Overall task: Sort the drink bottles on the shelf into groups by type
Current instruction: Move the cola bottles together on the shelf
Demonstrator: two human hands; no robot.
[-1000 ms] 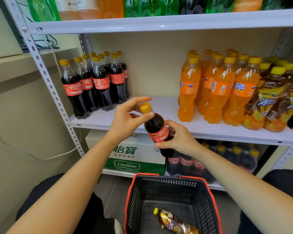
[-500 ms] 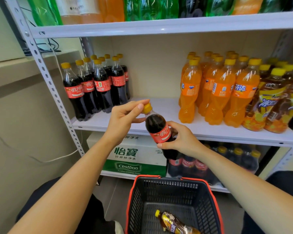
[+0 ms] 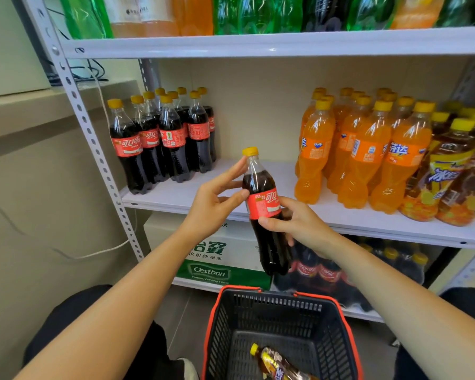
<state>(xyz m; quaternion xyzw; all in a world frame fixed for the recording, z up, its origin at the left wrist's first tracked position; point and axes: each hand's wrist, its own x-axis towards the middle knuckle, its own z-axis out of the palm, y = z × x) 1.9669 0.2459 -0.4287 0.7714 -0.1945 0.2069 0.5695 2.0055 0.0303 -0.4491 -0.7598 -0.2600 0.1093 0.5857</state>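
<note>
A cola bottle (image 3: 261, 207) with a red label and yellow cap stands almost upright in the air in front of the middle shelf (image 3: 258, 171). My right hand (image 3: 299, 229) grips its middle from the right, below the label. My left hand (image 3: 214, 204) touches it from the left with straight fingers, index along the neck and thumb tip on the label edge. On the shelf, a cola group (image 3: 162, 144) stands at the left, orange soda bottles (image 3: 362, 154) right of centre, and iced tea bottles (image 3: 450, 171) at the far right.
Below me a black basket with a red rim (image 3: 277, 292) holds one iced tea bottle (image 3: 280, 366) lying down. The bottom shelf carries a water carton (image 3: 217, 259) and more cola bottles (image 3: 321, 270). Large bottles (image 3: 258, 12) fill the top shelf. A perforated steel post (image 3: 93, 141) bounds the shelf's left side.
The cola bottle has swung from tilted to nearly upright and risen. My left hand slid off the cap down to the neck and label. My right hand keeps its grip.
</note>
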